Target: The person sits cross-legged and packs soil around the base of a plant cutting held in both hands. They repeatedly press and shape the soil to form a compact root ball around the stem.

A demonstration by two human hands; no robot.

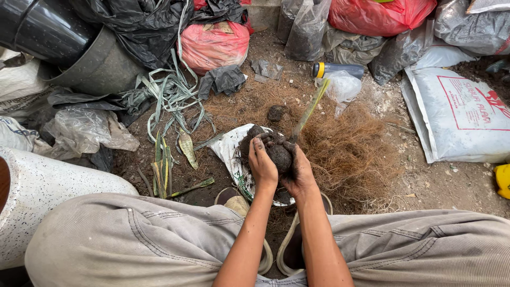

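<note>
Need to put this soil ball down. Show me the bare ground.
Bare dirt lies right of the fibre pile, below the white sack. Left is crowded: cut leaves, plastic bags. Both hands cup the soil ball.

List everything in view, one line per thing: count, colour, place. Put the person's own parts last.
soil ball: one, dark brown, cupped between both hands
plant stem: one, yellow-green, rising from the soil ball
coconut fibre: one heap, brown, on the ground at centre right
white sack: one, white with red print, right
red bags: two, top centre and top right
black pots: stacked, top left
cut leaves: several, green, left of centre
speckled pot: one, white, lower left
left hand: on the ball's left side
right hand: on its right side
</note>
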